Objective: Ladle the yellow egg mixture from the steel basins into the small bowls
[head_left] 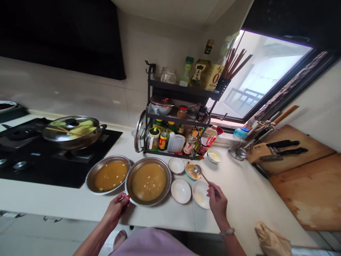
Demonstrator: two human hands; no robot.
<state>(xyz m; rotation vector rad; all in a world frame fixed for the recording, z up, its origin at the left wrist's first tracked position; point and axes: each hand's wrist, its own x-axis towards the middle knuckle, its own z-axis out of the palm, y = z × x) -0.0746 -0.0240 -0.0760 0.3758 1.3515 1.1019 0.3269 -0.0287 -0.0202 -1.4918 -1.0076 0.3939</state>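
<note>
My right hand (217, 202) is closed around the handle of a metal spoon (204, 177). The spoon's round bowl is over a small dish (191, 174) with some food and a red bit in it. Beneath my right fingers stands a white bowl (198, 195) with a little pale stuff at its bottom. My left hand (118, 207) has its fingers closed at the near left rim of a metal basin (149, 204) of cloudy brown liquid. To its left, a second metal basin (90, 186) holds brown liquid with pale bits floating.
Two more white bowls (181, 192) stand beside the basins, and a bowl of chopped food (214, 155) sits farther back. A black rack (178, 119) carries bottles and jars. A lidded pan (74, 137) is on the stove at left. Knives (283, 144), cutting boards (306, 188) and a cloth (273, 240) lie right.
</note>
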